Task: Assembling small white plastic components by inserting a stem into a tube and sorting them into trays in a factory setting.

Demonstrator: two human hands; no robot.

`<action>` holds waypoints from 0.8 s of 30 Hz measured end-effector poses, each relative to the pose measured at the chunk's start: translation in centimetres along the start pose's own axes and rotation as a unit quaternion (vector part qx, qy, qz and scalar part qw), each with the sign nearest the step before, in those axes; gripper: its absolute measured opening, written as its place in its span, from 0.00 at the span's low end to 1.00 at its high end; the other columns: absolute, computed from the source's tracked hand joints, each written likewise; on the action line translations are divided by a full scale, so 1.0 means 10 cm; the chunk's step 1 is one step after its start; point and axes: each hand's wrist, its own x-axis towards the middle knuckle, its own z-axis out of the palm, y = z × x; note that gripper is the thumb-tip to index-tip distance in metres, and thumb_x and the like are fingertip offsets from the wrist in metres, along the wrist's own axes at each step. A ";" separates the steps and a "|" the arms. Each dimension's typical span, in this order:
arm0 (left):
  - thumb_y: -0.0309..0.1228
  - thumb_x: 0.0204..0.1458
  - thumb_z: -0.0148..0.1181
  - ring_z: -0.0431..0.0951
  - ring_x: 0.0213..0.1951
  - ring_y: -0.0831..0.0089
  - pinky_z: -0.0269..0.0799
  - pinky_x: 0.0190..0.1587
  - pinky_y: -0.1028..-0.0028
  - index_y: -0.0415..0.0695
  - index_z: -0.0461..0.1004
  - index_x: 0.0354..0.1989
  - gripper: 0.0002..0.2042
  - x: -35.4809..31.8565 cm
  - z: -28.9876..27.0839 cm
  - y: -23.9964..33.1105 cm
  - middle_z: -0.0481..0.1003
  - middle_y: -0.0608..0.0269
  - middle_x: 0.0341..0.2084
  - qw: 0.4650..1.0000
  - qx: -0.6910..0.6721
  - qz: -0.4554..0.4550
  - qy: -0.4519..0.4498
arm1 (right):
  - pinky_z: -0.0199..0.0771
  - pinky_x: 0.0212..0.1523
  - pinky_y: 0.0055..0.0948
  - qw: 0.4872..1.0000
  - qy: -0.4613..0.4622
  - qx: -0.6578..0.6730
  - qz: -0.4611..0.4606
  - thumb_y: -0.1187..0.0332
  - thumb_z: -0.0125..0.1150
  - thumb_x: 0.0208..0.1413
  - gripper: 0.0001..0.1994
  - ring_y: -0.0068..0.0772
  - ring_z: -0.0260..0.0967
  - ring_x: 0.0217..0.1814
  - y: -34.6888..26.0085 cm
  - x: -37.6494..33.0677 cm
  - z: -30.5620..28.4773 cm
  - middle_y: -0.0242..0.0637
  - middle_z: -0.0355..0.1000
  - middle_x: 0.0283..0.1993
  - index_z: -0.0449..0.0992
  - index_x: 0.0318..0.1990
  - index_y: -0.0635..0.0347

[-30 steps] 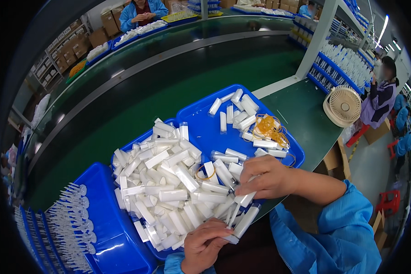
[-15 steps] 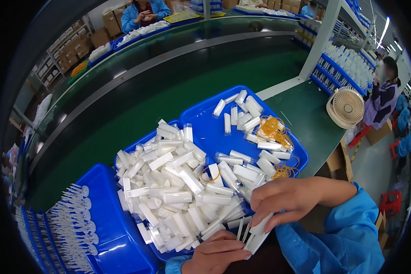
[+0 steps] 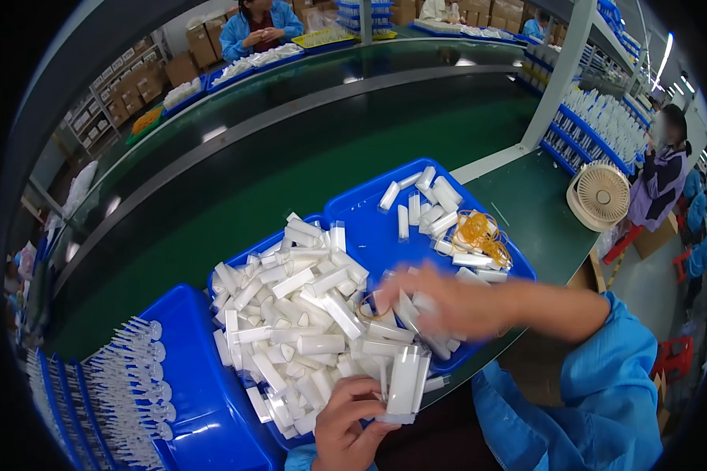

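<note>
The left hand (image 3: 349,418) pinches the near end of a white, block-shaped piece in clear plastic (image 3: 405,382), at the near edge of the heaped white plastic-sleeved pieces (image 3: 291,314). The right hand (image 3: 440,302) blurs above the right blue plastic tray (image 3: 373,250); its grip cannot be told. A light, low pinch should avoid creasing the plastic.

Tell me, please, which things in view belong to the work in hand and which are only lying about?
Likely part of the work:
white item held in the left hand
loose white pieces near the blurred right hand
blue tray
orange rubber bands

Apparently just lying about:
beige fan
red stool
cardboard box
</note>
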 end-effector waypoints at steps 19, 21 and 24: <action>0.21 0.35 0.64 0.65 0.40 0.60 0.60 0.41 0.66 0.42 0.77 0.26 0.07 0.06 0.09 0.11 0.73 0.63 0.27 0.988 0.131 0.068 0.046 | 0.65 0.28 0.20 0.882 0.171 0.423 0.114 0.74 0.51 0.53 0.17 0.19 0.65 0.33 0.03 0.00 0.07 0.30 0.66 0.35 0.59 0.50 0.56; 0.21 0.35 0.64 0.65 0.40 0.60 0.60 0.42 0.65 0.43 0.78 0.26 0.07 0.04 0.12 0.08 0.73 0.63 0.26 0.990 0.120 0.058 0.048 | 0.64 0.29 0.18 0.841 0.142 0.511 0.105 0.73 0.51 0.54 0.19 0.18 0.65 0.35 -0.02 -0.09 0.15 0.30 0.65 0.37 0.57 0.54 0.56; 0.22 0.35 0.63 0.64 0.40 0.60 0.60 0.42 0.66 0.45 0.78 0.26 0.07 0.07 0.15 0.09 0.73 0.63 0.26 0.988 0.135 0.071 0.038 | 0.64 0.33 0.17 0.810 0.117 0.564 0.109 0.71 0.51 0.56 0.24 0.17 0.64 0.39 -0.01 -0.13 0.20 0.31 0.64 0.39 0.54 0.59 0.56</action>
